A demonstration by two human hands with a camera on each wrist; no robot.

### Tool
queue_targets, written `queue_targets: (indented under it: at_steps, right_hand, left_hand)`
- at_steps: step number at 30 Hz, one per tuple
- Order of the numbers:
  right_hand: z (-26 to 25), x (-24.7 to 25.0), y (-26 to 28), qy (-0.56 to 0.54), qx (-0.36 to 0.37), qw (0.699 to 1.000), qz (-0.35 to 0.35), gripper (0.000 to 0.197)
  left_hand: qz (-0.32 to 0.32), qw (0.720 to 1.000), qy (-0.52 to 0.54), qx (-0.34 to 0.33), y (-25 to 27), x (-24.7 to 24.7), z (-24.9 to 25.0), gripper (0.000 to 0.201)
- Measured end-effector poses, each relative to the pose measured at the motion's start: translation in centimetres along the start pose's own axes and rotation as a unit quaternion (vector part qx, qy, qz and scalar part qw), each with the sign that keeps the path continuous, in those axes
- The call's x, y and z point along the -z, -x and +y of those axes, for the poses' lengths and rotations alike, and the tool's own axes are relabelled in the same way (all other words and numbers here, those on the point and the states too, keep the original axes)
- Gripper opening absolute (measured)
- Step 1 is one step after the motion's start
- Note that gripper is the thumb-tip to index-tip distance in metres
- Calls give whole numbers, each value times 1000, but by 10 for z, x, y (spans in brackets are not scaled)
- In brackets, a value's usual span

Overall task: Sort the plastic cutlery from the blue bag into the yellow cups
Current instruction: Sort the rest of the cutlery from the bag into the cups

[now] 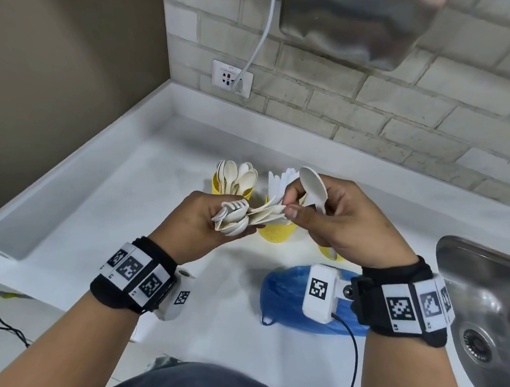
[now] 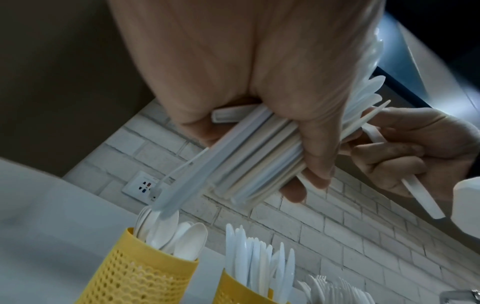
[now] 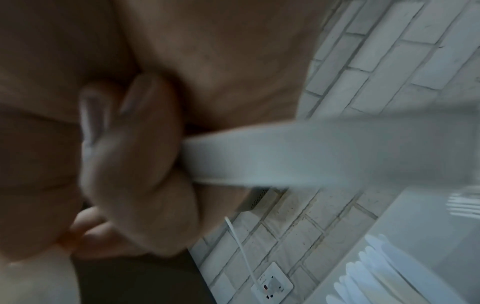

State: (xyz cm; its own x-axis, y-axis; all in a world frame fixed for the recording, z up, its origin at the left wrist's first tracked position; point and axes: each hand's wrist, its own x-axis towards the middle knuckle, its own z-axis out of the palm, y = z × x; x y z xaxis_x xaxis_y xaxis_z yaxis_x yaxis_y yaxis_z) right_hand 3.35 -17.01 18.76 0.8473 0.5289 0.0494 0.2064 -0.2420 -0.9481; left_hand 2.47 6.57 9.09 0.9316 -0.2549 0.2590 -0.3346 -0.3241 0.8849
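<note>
My left hand (image 1: 211, 220) grips a bundle of white plastic cutlery (image 1: 239, 219), with fork and spoon heads sticking out to its left; the left wrist view shows the bundle's handles (image 2: 254, 156) in its curled fingers. My right hand (image 1: 331, 218) holds a single white spoon (image 1: 313, 183) bowl-up, while its thumb and forefinger touch the bundle's handle ends. Behind the hands stand yellow mesh cups: one with spoons (image 1: 232, 191), one with knives (image 1: 275, 233), and a third (image 1: 330, 255) mostly hidden by my right hand. The blue bag (image 1: 285, 294) lies flat near my right wrist.
A steel sink (image 1: 484, 306) is sunk into the white counter (image 1: 122, 212) on the right. A wall socket (image 1: 231, 78) with a white cable sits on the brick wall behind. A raised white ledge runs along the counter's left and back.
</note>
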Motion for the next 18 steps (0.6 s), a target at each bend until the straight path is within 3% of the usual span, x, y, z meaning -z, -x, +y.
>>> queue_targets:
  at_steps: [3,9,12,15,18]
  right_hand:
    - [3,-1,2,-21,19,999,-18,9]
    - [7,-2,2,-216,47,975,6,1]
    - [11,-5,0,-272,56,960,44,10]
    - [14,-15,-5,-322,68,939,102,10]
    - [16,-22,-11,-396,84,899,168,11]
  left_hand:
    - [-6,1000,-1,-25,-3,0,3,33]
    - [18,1000,-7,-23,-3,2,-2,28]
    - [62,996,-55,-23,-4,1,-11,17]
    - [92,993,-72,-30,-5,0,-13,22]
    - [119,988,-82,-50,-6,0,-13,31]
